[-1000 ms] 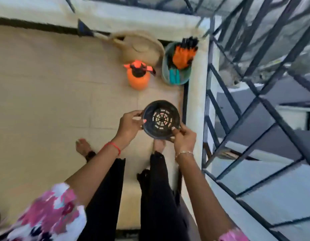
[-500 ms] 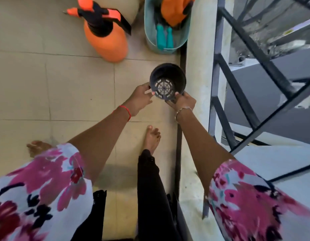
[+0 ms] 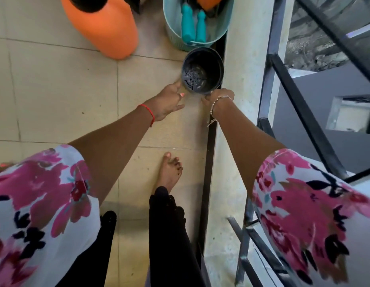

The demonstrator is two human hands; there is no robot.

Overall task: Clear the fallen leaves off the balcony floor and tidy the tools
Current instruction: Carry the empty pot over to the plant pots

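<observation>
We have both hands at the black pot point(image 3: 202, 71). Our left hand point(image 3: 169, 100) has its fingers against the near left side of the pot's wall, and our right hand point(image 3: 218, 97) pinches the near right edge, so the grip on each side looks closed on the pot, though the fingertips are partly hidden. The pot is empty, tipped a little toward us, and low by the floor point(image 3: 55, 90), just in front of the teal bucket point(image 3: 173, 36) holding the tools point(image 3: 192, 23) and tight against the concrete kerb point(image 3: 240, 59). The orange sprayer point(image 3: 105, 27) stands to the left.

The risk, as we judge it, is in the tight spot: setting the pot down tilted could leave it rocking or rolling, and nudging it forward could knock the bucket. A pot perched on the dark gap beside the kerb might tip.
</observation>
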